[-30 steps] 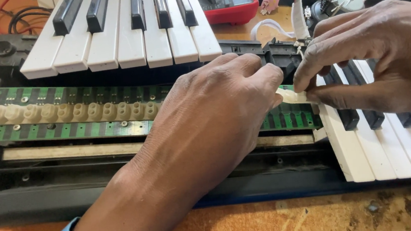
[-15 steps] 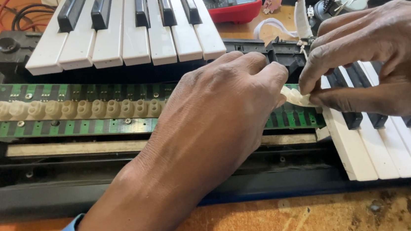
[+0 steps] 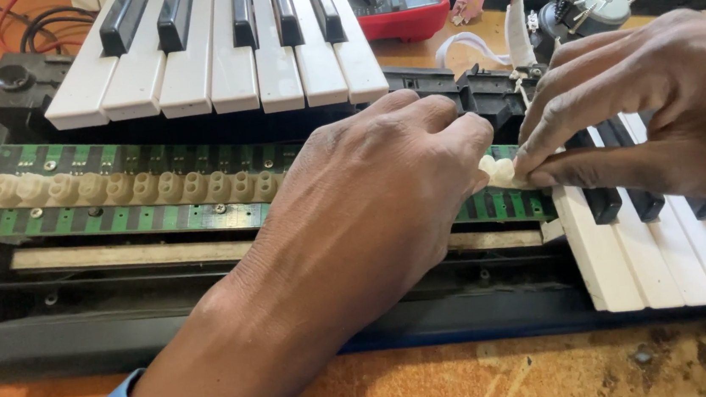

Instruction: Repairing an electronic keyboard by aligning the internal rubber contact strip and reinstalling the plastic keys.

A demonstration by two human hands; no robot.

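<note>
Your left hand (image 3: 371,214) has crept slightly rightward along the green circuit board (image 3: 116,215), and both grips, right hand (image 3: 660,103) included, apparently pinch the pale rubber contact strip (image 3: 499,170) at the board's right end, beside the seated keys (image 3: 673,256).

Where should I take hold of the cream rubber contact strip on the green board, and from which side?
Likely best at the rubber contact strip's free left end, pinched from above across its width. That end lies bare on the green circuit board, while the right end sits under the left hand and right hand.
</note>
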